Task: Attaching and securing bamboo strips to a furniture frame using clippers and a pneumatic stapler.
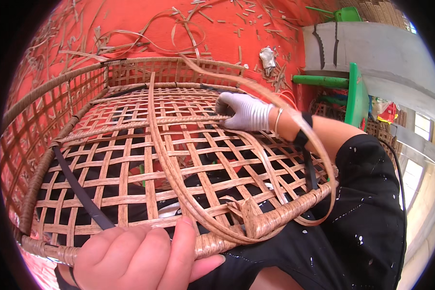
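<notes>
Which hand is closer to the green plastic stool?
The right. The gloved right hand lies on the far part of the woven rattan basket, a short way left of the green plastic stool. The bare left hand grips the basket's near rim, much farther away.

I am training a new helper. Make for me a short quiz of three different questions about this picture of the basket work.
1. True or false: the right hand wears a white glove.
2. Which hand grips the near rim of the woven rattan frame? A) left hand B) right hand C) neither
3. Fill in: the floor under the work is ____ in colour and strewn with cane scraps.

Key
1. True; the gloved hand presses on the lattice at a cross rod.
2. A; the bare hand is closed over the wrapped edge near the black strap.
3. Red.
</notes>
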A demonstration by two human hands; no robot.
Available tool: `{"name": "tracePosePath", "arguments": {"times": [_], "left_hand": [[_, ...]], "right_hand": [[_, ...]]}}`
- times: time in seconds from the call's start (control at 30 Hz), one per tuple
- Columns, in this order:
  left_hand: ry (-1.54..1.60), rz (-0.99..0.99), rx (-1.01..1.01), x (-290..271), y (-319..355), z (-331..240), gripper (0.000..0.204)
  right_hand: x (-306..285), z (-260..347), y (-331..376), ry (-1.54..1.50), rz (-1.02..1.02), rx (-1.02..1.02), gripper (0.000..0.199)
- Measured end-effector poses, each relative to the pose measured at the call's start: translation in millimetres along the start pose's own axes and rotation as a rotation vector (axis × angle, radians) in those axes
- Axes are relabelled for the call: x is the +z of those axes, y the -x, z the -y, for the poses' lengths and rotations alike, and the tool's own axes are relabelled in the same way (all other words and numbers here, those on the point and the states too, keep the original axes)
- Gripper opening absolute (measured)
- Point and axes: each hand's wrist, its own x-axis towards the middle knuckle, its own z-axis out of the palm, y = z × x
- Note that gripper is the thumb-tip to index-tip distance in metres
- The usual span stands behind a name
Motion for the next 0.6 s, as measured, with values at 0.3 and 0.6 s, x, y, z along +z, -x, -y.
{"name": "tracePosePath", "arguments": {"times": [0.3,0.6], "left_hand": [[-0.079,0.003,0.015,0,0,5,0.037],[-0.042,-0.037,0.022,1,0,6,0.036]], "right_hand": [[-22,-48,-31,-0.744,0.559,0.031,0.039],[-10,-58,-49,-1.040,0.593,0.392,0.021]]}}
